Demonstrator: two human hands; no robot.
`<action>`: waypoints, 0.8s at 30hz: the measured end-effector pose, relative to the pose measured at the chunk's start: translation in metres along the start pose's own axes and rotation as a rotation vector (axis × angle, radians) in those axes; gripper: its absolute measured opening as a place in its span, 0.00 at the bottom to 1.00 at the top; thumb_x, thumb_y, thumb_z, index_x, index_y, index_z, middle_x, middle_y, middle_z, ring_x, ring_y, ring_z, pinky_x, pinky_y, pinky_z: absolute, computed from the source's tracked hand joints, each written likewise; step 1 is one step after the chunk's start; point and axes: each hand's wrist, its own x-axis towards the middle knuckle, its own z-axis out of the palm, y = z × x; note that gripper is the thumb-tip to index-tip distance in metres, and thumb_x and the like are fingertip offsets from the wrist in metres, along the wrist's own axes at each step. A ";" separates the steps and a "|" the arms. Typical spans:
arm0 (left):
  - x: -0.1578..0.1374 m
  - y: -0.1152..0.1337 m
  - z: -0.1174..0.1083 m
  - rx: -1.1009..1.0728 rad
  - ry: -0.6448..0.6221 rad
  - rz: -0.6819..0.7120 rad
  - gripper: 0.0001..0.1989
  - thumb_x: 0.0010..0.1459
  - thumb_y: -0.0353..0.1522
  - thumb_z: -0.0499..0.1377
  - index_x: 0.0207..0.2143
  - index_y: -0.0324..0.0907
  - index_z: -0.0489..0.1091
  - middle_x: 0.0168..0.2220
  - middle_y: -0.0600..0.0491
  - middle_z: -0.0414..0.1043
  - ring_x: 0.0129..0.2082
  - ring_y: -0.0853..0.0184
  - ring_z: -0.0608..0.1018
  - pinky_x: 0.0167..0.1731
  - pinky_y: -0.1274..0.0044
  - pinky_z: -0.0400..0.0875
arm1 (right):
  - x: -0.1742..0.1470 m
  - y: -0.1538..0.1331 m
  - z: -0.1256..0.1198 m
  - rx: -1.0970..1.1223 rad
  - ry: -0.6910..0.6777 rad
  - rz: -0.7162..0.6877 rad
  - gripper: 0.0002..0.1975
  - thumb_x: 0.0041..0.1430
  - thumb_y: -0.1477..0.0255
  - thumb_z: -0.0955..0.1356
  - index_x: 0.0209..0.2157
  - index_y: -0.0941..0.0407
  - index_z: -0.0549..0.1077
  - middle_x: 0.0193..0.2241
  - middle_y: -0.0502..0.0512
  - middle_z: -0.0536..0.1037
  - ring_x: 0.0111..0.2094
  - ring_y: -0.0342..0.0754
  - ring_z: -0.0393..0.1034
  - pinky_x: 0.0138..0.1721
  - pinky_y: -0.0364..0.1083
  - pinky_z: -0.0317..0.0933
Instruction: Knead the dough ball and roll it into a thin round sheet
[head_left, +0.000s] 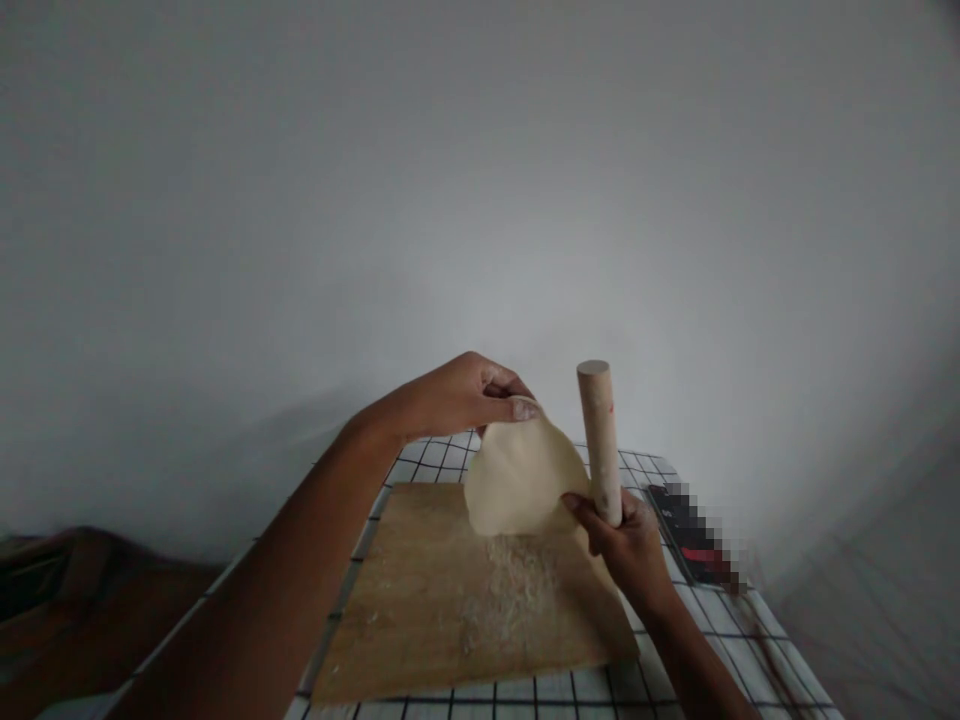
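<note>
A pale wall (480, 200) rises behind a counter (555, 692) covered in white cloth with a black grid. On the counter lies a wooden board (412, 600), one edge toward the near side. Above the board's far half, a thin, rounded sheet of dough (517, 480) is held up on edge; whether its lower rim touches the wood cannot be told. The left hand (495, 392) pinches the sheet's top edge. The right hand (626, 540) grasps a rolling pin (598, 440), nearly upright, while its thumb presses the sheet's right edge. Right of that hand, a flat dark item (682, 535), partly pixelated, rests on the cloth. Whitish flour (514, 595) streaks the board's middle.
</note>
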 end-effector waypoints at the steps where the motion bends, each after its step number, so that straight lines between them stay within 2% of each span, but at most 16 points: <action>1: 0.001 -0.007 -0.004 -0.012 0.005 -0.005 0.16 0.60 0.42 0.62 0.42 0.39 0.78 0.37 0.49 0.80 0.35 0.66 0.79 0.35 0.76 0.71 | 0.005 0.000 -0.003 0.008 0.036 0.003 0.18 0.54 0.56 0.74 0.30 0.57 0.72 0.16 0.43 0.63 0.17 0.39 0.57 0.18 0.39 0.53; 3: 0.001 -0.023 -0.011 -0.014 -0.008 -0.007 0.15 0.60 0.41 0.63 0.43 0.39 0.78 0.39 0.49 0.80 0.38 0.66 0.79 0.39 0.75 0.71 | 0.012 0.002 -0.013 0.042 0.017 0.021 0.20 0.54 0.55 0.74 0.37 0.58 0.76 0.17 0.43 0.64 0.18 0.39 0.57 0.18 0.39 0.54; 4: -0.002 -0.031 -0.013 0.001 -0.041 -0.017 0.15 0.59 0.41 0.63 0.43 0.40 0.78 0.40 0.49 0.81 0.39 0.65 0.79 0.42 0.75 0.71 | 0.014 0.003 -0.019 0.052 -0.053 0.034 0.21 0.54 0.55 0.74 0.39 0.59 0.76 0.18 0.43 0.65 0.18 0.39 0.57 0.18 0.39 0.54; 8: -0.040 -0.066 -0.004 0.140 -0.277 -0.194 0.13 0.57 0.39 0.64 0.43 0.45 0.80 0.41 0.51 0.82 0.43 0.60 0.80 0.46 0.72 0.71 | 0.011 0.009 -0.040 -0.012 -0.592 0.094 0.20 0.54 0.57 0.74 0.39 0.59 0.79 0.24 0.49 0.73 0.20 0.38 0.57 0.18 0.38 0.55; 10: -0.069 -0.080 0.005 0.161 -0.321 -0.266 0.12 0.56 0.39 0.65 0.41 0.47 0.81 0.43 0.52 0.82 0.45 0.59 0.80 0.47 0.72 0.71 | 0.009 0.012 -0.043 -0.030 -0.737 0.104 0.20 0.54 0.56 0.73 0.41 0.58 0.80 0.28 0.51 0.76 0.20 0.38 0.58 0.18 0.38 0.56; 11: -0.083 -0.086 0.009 0.165 -0.328 -0.281 0.11 0.55 0.40 0.66 0.40 0.48 0.81 0.44 0.52 0.81 0.46 0.59 0.80 0.48 0.72 0.71 | 0.009 0.015 -0.042 -0.025 -0.733 0.096 0.20 0.56 0.56 0.73 0.41 0.58 0.80 0.29 0.52 0.77 0.20 0.38 0.59 0.18 0.38 0.57; 13: -0.105 -0.096 0.014 0.179 -0.290 -0.302 0.13 0.56 0.41 0.65 0.43 0.49 0.80 0.48 0.53 0.80 0.49 0.59 0.79 0.51 0.72 0.70 | 0.012 0.021 -0.038 -0.045 -0.560 0.053 0.21 0.59 0.54 0.69 0.42 0.58 0.79 0.29 0.51 0.76 0.20 0.39 0.58 0.18 0.39 0.56; 15: -0.115 -0.105 0.015 0.219 -0.181 -0.300 0.15 0.60 0.42 0.61 0.47 0.50 0.79 0.50 0.53 0.79 0.50 0.59 0.78 0.52 0.72 0.69 | 0.018 0.028 -0.033 -0.102 -0.328 0.010 0.24 0.62 0.52 0.65 0.43 0.58 0.76 0.27 0.51 0.75 0.19 0.40 0.60 0.19 0.40 0.57; 17: -0.112 -0.116 0.016 0.308 -0.012 -0.284 0.17 0.62 0.42 0.57 0.49 0.48 0.77 0.51 0.52 0.78 0.51 0.59 0.78 0.52 0.71 0.69 | 0.025 0.038 -0.031 -0.176 -0.163 -0.014 0.26 0.64 0.51 0.62 0.45 0.59 0.74 0.27 0.52 0.74 0.20 0.42 0.63 0.20 0.41 0.58; 20: -0.096 -0.134 0.027 0.478 0.234 -0.292 0.18 0.62 0.41 0.55 0.49 0.45 0.76 0.50 0.50 0.78 0.51 0.59 0.77 0.52 0.72 0.68 | 0.033 0.052 -0.032 -0.270 -0.090 -0.047 0.24 0.64 0.53 0.62 0.45 0.60 0.73 0.27 0.53 0.75 0.25 0.46 0.68 0.25 0.43 0.60; 24: -0.078 -0.149 0.050 0.557 0.339 -0.310 0.17 0.63 0.39 0.52 0.45 0.43 0.78 0.47 0.49 0.79 0.49 0.59 0.77 0.51 0.71 0.67 | 0.038 0.066 -0.030 -0.395 -0.142 -0.094 0.17 0.59 0.59 0.65 0.38 0.58 0.76 0.24 0.53 0.75 0.26 0.48 0.68 0.28 0.45 0.57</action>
